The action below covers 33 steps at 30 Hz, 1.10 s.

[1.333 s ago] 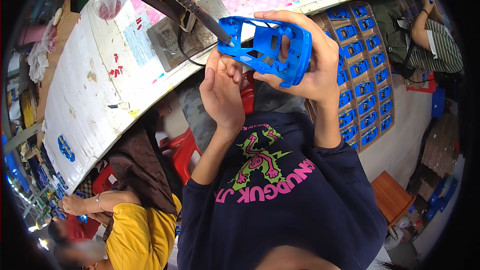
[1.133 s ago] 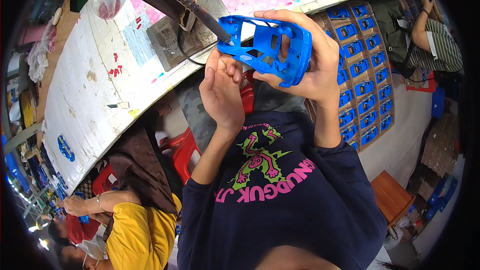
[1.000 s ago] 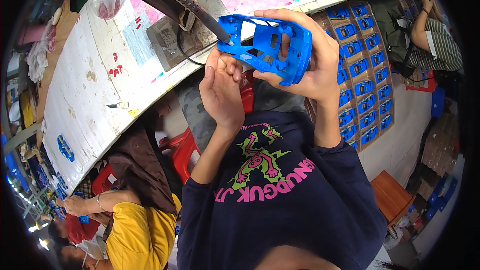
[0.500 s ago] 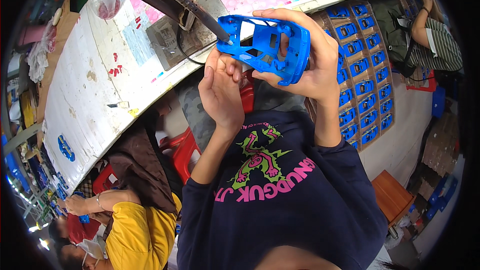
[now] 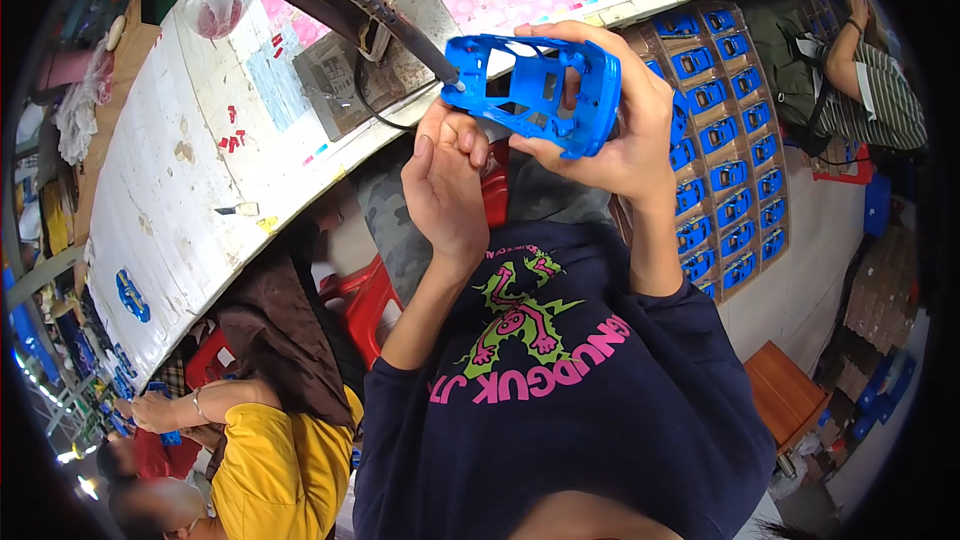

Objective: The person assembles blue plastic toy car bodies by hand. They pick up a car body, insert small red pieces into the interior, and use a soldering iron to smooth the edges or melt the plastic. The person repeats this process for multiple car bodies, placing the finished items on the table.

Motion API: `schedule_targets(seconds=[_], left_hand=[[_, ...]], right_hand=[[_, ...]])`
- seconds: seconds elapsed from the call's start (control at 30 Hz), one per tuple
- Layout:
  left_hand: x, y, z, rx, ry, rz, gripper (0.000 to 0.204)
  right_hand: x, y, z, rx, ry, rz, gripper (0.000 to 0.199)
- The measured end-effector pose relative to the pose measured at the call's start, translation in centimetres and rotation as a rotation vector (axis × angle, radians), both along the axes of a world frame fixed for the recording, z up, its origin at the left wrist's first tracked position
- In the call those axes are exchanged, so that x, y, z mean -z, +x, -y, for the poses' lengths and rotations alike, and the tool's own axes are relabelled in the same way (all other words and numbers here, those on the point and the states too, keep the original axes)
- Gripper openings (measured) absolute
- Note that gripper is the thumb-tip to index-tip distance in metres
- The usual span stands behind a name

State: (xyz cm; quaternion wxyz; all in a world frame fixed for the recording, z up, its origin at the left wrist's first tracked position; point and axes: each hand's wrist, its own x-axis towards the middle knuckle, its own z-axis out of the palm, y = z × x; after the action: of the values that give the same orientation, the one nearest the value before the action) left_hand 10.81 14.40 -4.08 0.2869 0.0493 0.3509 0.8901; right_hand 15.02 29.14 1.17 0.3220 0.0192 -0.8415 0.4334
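Observation:
A blue plastic toy car body (image 5: pixel 597 105), hollow side and window openings showing, is held above my lap near the table edge. My right hand (image 5: pixel 640 130) grips its wide end, thumb on the near side and fingers along the far side. With curled fingers, my left hand (image 5: pixel 447 175) holds the narrow end from below; any small part under those fingertips is hidden. A soldering iron (image 5: pixel 425 52) with a wooden handle slants down from the upper left, and its tip meets the shell's narrow corner just above my left fingers.
The white table (image 5: pixel 170 210) curves along the left, bearing small red parts (image 5: pixel 232 142), a knife (image 5: pixel 238 210) and a metal plate (image 5: pixel 340 85). Right of me lies a cardboard tray (image 5: pixel 715 180) with many blue car bodies. One co-worker in yellow (image 5: pixel 270 470) sits left; another is far right.
The car body has turned slightly, its wide end shifting a little away from me. My left hand has moved slightly right, and the iron's tip stays at the narrow end.

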Motion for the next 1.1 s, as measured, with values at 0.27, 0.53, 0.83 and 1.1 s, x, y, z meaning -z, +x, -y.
schedule_targets(seconds=[0.27,0.53,0.83,1.1], left_hand=[[3.3,5.2,1.5,0.177,-0.177,0.089,0.048],[4.9,7.9,6.4,0.209,-0.224,0.08,0.065],[-3.2,-8.2,21.3,-0.63,-0.512,-0.091,0.051],[0.1,-21.4,31.3,-0.653,-2.136,-0.862,0.063]], right_hand=[[4.6,5.5,1.5,0.137,-0.248,0.154,0.05],[7.6,10.6,4.0,-0.221,-0.673,0.442,0.055],[6.1,1.1,-21.4,0.582,-0.435,0.019,0.036],[7.6,-5.3,-33.8,0.703,-0.699,0.194,0.038]])
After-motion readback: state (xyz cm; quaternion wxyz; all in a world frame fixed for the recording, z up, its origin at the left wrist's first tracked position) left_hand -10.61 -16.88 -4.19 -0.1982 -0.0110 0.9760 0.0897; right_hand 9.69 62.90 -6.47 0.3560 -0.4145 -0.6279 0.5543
